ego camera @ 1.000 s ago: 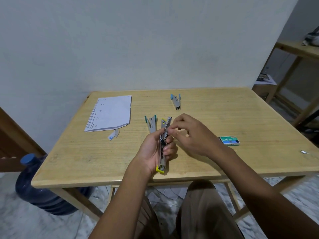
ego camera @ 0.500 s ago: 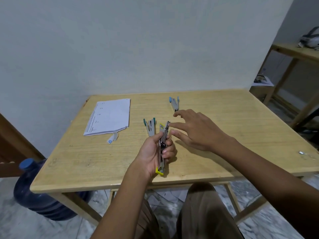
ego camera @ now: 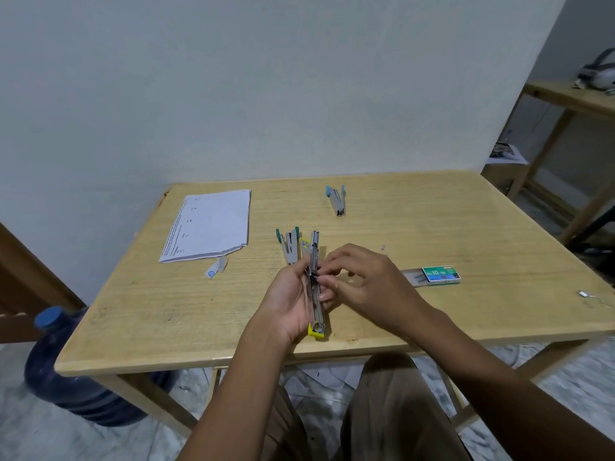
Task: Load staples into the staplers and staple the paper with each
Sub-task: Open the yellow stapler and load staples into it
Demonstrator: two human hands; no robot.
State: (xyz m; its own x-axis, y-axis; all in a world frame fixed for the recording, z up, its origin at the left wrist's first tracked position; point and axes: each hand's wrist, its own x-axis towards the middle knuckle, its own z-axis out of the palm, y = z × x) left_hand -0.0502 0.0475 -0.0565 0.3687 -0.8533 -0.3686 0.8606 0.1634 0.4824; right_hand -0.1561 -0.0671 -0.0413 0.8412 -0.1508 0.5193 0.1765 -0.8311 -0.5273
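**While the yellow stapler (ego camera: 318, 312) is held open, the right hand (ego camera: 369, 281) is brought back to it**

The yellow stapler is gripped in the left hand (ego camera: 293, 297), whose fingers are wrapped round its middle. It is held low over the near edge of the table (ego camera: 466, 227), straight in front of the person. It is swung fully open into one long line: a bare metal arm points toward the wall, and the yellow end points back at the person. Whether staples already lie in the channel cannot be told.

Half a second ago the right hand was spread and reaching out over the table, away from the stapler. Now it has been drawn back, and its fingertips (ego camera: 324, 277) are bunched against the stapler's middle, beside the left thumb. What is pinched there — a strip of staples or a part of the stapler itself — is too small to be made out. Loading is judged to be in hand but not finished, since the stapler is not yet closed and the paper (ego camera: 209, 224) lies well apart from it.

Just beyond the left hand a teal stapler (ego camera: 289, 244) lies open on the table, and a blue stapler (ego camera: 337, 201) lies farther back. To the right the box (ego camera: 439, 274) is seen with its tray slid out toward the hands.
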